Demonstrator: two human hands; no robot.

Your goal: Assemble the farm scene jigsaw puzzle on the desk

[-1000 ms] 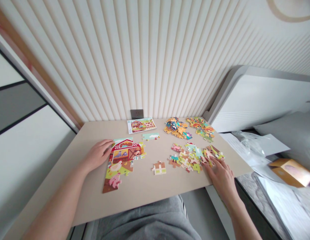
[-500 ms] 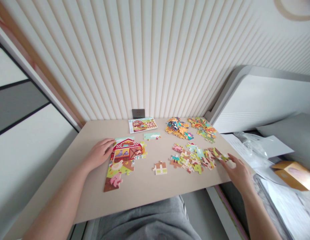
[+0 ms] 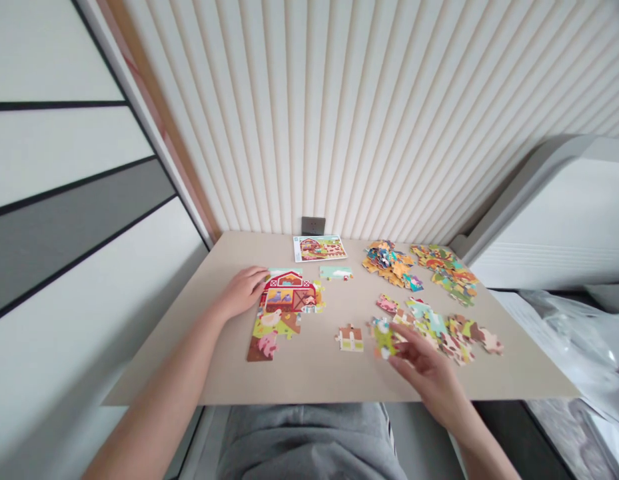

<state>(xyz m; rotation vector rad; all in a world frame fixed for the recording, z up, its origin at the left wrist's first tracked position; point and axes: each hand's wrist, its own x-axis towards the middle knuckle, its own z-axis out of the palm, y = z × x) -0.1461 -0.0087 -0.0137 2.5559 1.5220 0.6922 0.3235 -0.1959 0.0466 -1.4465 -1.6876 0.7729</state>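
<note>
My left hand [image 3: 243, 291] lies with its fingers stretched out at the upper left edge of a partly joined farm puzzle [image 3: 284, 301]. The joined part shows a red barn, a hen and a pig. Between thumb and fingers, my right hand [image 3: 424, 363] pinches a green puzzle piece [image 3: 384, 340] with white patches, held over the table. Behind that hand spreads a loose pile of farm puzzle pieces [image 3: 439, 321], partly covered by the fingers. A brown and cream piece [image 3: 350, 339] lies to the left of the held one.
A reference picture card [image 3: 320, 249] lies at the back of the table [image 3: 299, 383], with a sky-coloured strip [image 3: 336, 273] in front. Two more piles, orange-blue [image 3: 389, 263] and green-orange [image 3: 446, 270], are at the back right. A socket [image 3: 313, 226] is on the ribbed wall.
My right hand has moved left from the far right of the pile and now holds a green piece. My left hand stays by the joined puzzle. The view has turned right to left.
</note>
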